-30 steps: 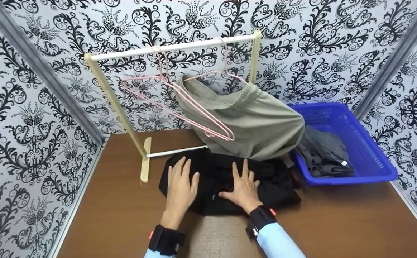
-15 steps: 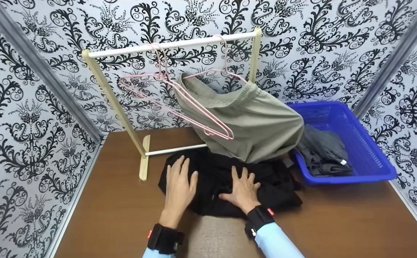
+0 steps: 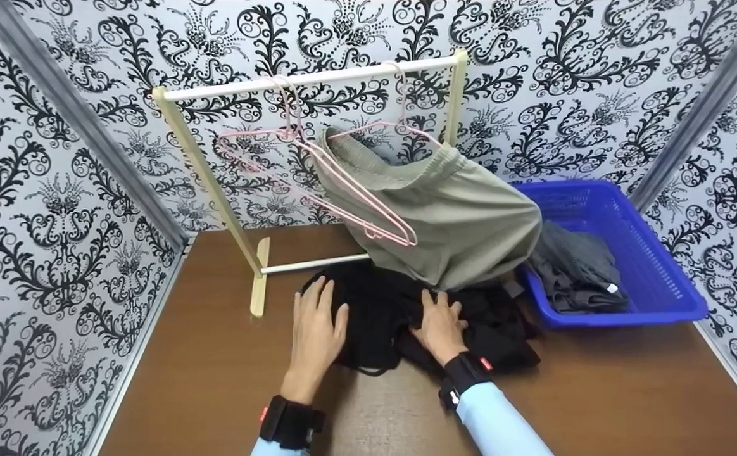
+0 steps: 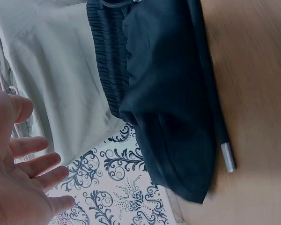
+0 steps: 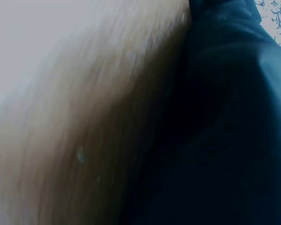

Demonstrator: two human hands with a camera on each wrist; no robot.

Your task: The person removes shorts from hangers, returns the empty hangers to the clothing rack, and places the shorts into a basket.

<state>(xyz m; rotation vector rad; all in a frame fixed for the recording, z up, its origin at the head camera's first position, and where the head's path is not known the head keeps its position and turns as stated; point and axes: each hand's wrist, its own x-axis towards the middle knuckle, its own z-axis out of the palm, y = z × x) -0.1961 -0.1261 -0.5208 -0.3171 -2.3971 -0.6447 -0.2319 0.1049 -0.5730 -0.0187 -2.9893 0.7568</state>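
Black drawstring pants lie rumpled on the table beneath the hanging khaki garment. Their gathered waistband and a drawstring with a metal tip show in the left wrist view. My left hand, fingers spread, hovers beside the left part of the black pants and holds nothing. The right hand is on their middle, bent fingers and thumb gathering cloth; the thumb's tip is hidden. In the right wrist view dark cloth fills one side, and no fingers can be made out.
A clothes rack carries pink hangers, one with a khaki elastic-waist garment. At the right stands a blue basket with grey folded clothing inside. Patterned walls enclose the brown table.
My right hand has shifted slightly forward and right, and its thumb has drawn in. The front and left edges of the black pants have pulled inward, exposing a cord loop. The left hand stays nearly still.
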